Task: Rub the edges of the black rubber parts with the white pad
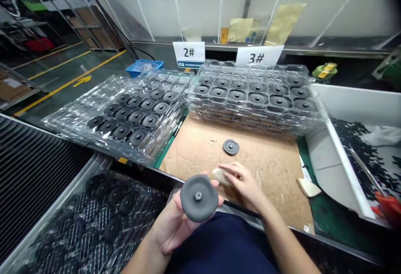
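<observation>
My left hand (175, 226) grips a dark grey round disc (203, 209) by its edge. The disc's face, with a metal nut at its centre, is turned up toward me. Close to its right, my right hand (242, 182) pinches a small cream-coloured pad (221, 176), partly hidden by the fingers; I cannot tell whether it is sponge or cloth. A second grey disc (231, 153) with a central nut lies on the cardboard sheet (188, 148), just beyond my right hand.
Stacked clear plastic trays (247, 117) holding discs stand at the back, and more trays (78, 121) lie at the left. A white bin (341, 153) of small black parts is on the right, beside another cream piece (308, 187). Below left sits a lower tray (134, 219).
</observation>
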Available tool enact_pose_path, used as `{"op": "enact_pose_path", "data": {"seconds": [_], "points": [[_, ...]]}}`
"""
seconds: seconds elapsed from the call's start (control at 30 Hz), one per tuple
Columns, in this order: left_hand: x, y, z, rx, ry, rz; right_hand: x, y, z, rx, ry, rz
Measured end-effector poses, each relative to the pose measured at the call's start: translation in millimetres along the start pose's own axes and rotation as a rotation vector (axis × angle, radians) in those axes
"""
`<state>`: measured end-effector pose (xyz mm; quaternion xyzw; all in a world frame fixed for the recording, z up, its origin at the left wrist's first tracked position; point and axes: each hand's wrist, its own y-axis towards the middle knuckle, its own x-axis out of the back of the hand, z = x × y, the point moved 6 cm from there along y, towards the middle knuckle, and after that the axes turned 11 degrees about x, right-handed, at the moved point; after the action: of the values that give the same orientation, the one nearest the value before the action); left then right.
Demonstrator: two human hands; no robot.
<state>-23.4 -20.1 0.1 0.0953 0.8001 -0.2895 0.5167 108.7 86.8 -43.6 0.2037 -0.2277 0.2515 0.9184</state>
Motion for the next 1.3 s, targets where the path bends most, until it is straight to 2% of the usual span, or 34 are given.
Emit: {"op": "enact_pose_path", "data": {"seconds": [0.07, 0.13, 0.27, 0.3, 0.37, 0.47, 0.53, 0.63, 0.77, 0.83, 0.93, 1.07, 1.17, 1.3], "points": [[-0.6, -6.3, 4.0, -0.01, -0.02, 0.048, -11.5, -13.7, -12.7, -0.013, -0.041, -0.052], [-3.9, -10.8, 6.8, -0.002, -0.024, 0.096, -13.2, -23.4, -14.2, -0.029, -0.067, -0.121], [-18.9, -16.3, 5.4, -0.004, 0.066, 0.14, 7.4, -28.4, 9.0, -0.036, -0.053, -0.162], [-23.2, -17.0, 1.9, -0.051, 0.128, 0.128, 14.9, -28.1, 17.0, -0.032, -0.046, -0.157], [-30.8, -18.9, -9.4, -0.232, 0.346, 0.047, 28.8, -27.8, 31.6, -0.022, -0.042, -0.146], [-42.8, -21.3, -22.0, -0.508, 0.833, -0.142, 43.5, -30.1, 46.9, -0.01, -0.056, -0.141], [-48.7, -19.6, -23.3, -0.596, 1.042, -0.212, 48.6, -33.9, 53.2, -0.002, -0.066, -0.136], [-52.1, -16.2, -22.0, -0.64, 1.08, -0.219, 53.0, -42.3, 60.3, -0.001, -0.059, -0.134], [-54.6, -15.1, -17.7, -0.665, 1.144, -0.224, 60.8, -50.5, 67.9, -0.063, 0.095, -0.209], [-57.1, -15.5, -14.6, -0.691, 1.244, -0.234, 62.6, -47.9, 74.5, -0.086, 0.201, -0.192], [-58.3, -13.3, -11.5, -0.669, 1.289, -0.266, 60.4, -36.0, 88.5, -0.108, 0.325, -0.016], [-62.1, -2.3, -10.8, -0.553, 1.214, -0.269, 60.9, -21.1, 103.3, -0.144, 0.585, 0.191], [-71.2, 9.8, -12.4, -0.488, 1.211, -0.22, 66.0, -14.9, 104.9, -0.196, 0.779, 0.238], [-83.6, 29.8, -9.4, -0.341, 1.28, -0.06, 73.5, -9.7, 101.0, -0.233, 0.917, 0.258]]}}
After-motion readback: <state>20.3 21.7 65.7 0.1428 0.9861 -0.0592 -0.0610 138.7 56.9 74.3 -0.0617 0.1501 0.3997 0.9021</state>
